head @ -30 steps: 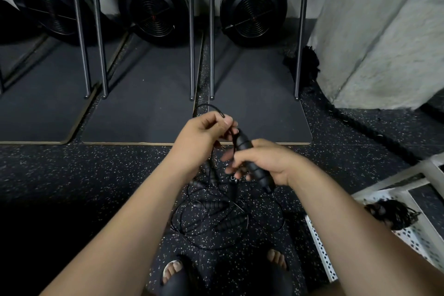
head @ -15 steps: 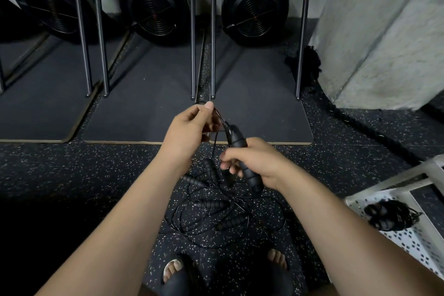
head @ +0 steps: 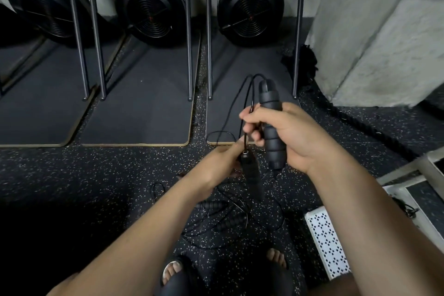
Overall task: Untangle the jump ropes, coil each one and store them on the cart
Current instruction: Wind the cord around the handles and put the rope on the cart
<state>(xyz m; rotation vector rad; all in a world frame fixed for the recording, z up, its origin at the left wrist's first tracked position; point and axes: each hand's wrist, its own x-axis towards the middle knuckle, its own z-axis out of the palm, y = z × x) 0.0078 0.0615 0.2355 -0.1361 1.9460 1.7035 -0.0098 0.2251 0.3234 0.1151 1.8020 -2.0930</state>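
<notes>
Fingers of the right hand (head: 295, 137) curl round an upright handle (head: 269, 101) at frame centre; the left hand (head: 216, 167) grips the second handle (head: 252, 180) just below, likely pairing them for coiling. Tangled ropes (head: 228, 223) lie lower centre, cart (head: 326, 245) lower right.

No legible txt, no labels, brands, nos. or signs anywhere in view

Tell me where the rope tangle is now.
Head view, lower centre: the rope tangle lies on the speckled floor below the left hand, just ahead of the sandalled feet, left of the white cart.
</notes>
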